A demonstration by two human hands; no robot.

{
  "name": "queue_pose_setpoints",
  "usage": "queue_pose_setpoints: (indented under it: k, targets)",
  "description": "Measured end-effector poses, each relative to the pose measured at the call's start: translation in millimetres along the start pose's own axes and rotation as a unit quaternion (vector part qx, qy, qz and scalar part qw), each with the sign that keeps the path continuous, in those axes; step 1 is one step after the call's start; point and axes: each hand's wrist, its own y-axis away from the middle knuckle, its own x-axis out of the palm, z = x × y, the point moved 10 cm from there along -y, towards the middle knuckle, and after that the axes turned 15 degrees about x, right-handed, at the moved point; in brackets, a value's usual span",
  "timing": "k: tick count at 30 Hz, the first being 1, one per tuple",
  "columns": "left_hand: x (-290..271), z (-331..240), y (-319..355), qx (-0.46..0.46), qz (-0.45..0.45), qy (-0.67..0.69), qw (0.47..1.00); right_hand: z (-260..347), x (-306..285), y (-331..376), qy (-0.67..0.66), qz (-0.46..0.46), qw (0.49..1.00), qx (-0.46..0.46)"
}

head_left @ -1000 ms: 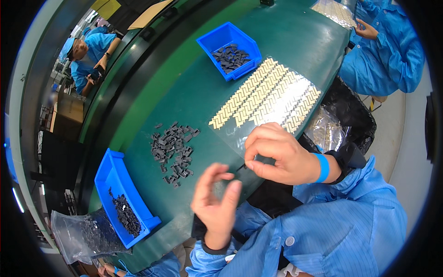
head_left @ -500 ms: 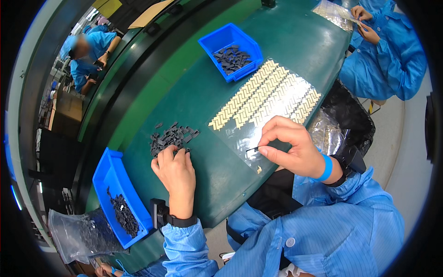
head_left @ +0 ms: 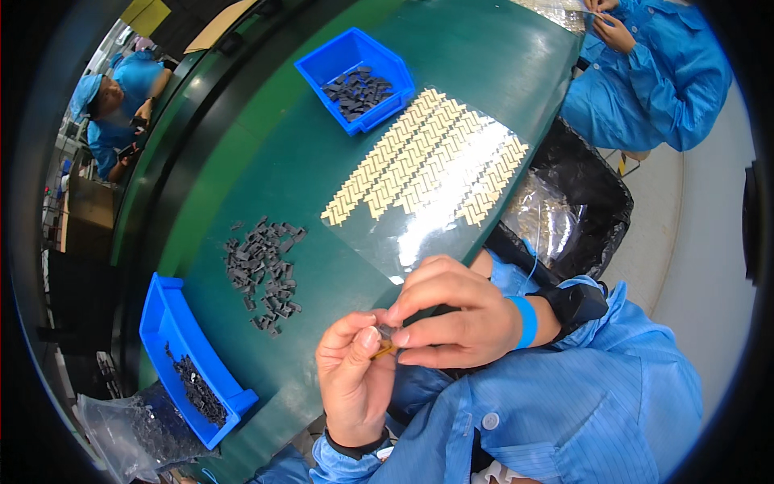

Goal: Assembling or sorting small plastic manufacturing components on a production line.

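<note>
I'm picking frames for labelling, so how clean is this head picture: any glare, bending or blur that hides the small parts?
Head view: fisheye bending curves the green table edge, and a black rim eats the corners; overhead light glares white off the clear sheet, washing out some tan strips; the pile of dark parts is sharp; the tiny piece between the left hand and right hand is too small to read.

You see two blue bins [head_left: 357, 77] [head_left: 187, 355], one clear sheet [head_left: 427, 173] of tan strips, and two other people [head_left: 121, 101] [head_left: 645, 73].
</note>
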Motion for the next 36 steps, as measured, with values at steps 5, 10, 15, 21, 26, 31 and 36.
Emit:
queue_pose_setpoints:
  k: [5, 10, 15, 21, 26, 31, 36]
  targets:
    - [3.4, 29.5, 18.8, -0.07, -0.071, 0.109, 0.989, 0.2, -6.0, 11.7, 0.016, 0.03, 0.999, -0.024]
    - [13.0, 48.8, 26.1, -0.107, -0.018, 0.158, 0.981, -6.2, -17.3, 16.2, -0.015, 0.021, 1.0, 0.008]
    - [18.1, 41.0, 25.3, -0.038, -0.01, 0.083, 0.996, -16.1, -24.0, 14.2, -0.06, 0.039, 0.995, 0.072]
    - [10.4, 28.0, 26.7, 0.044, -0.012, -0.067, 0.997, -41.5, -20.2, 21.0, -0.16, 0.019, 0.968, 0.195]
    - [5.5, 21.7, 22.1, 0.074, -0.03, -0.083, 0.993, -57.4, -9.1, 34.0, -0.347, 0.021, 0.888, 0.303]
    - [3.4, 19.1, 22.5, 0.094, -0.025, -0.12, 0.988, -60.2, 2.3, 39.5, -0.416, 0.029, 0.842, 0.343]
    - [0.7, 19.7, 21.3, 0.091, -0.019, -0.133, 0.987, -67.7, -2.1, 39.8, -0.365, -0.02, 0.856, 0.365]
